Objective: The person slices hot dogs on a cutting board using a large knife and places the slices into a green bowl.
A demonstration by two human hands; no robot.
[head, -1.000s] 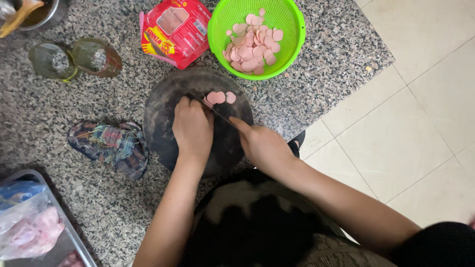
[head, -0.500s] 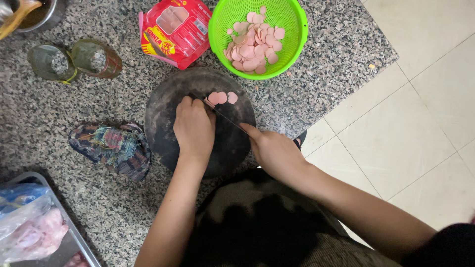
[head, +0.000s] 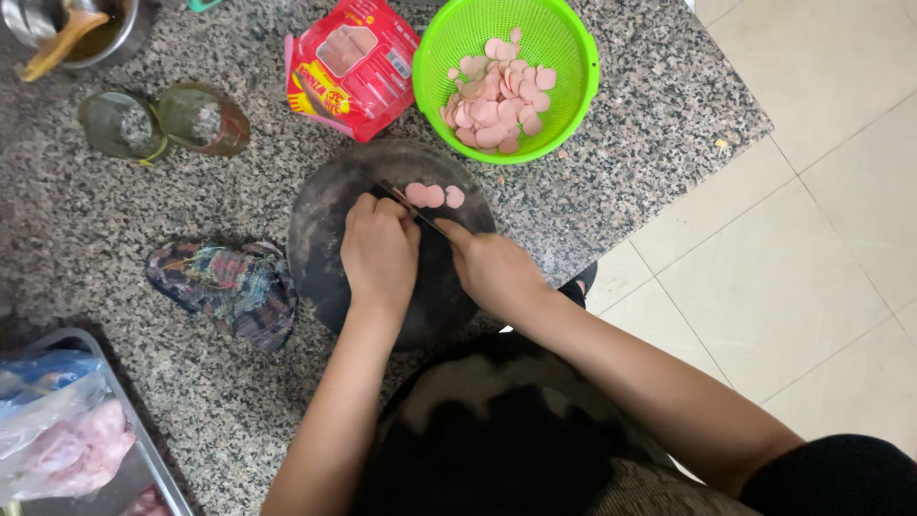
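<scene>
Right hand [head: 492, 268] still grips knife [head: 411, 208]; left hand [head: 379, 250] seemingly still curled on sausage.

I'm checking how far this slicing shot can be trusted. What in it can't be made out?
- Head view: whatever the left hand pins on the dark round board is hidden under its fingers.
- Knife: handle buried in the right hand; blade partly behind the left hand.
- Metal pot: cut off by the top edge.
- Bagged contents of the tray: blurred by plastic, cut by the frame.

Bare forearms, a black sleeve at the right upper arm, and a dark, pale-blotched garment over the torso.
</scene>
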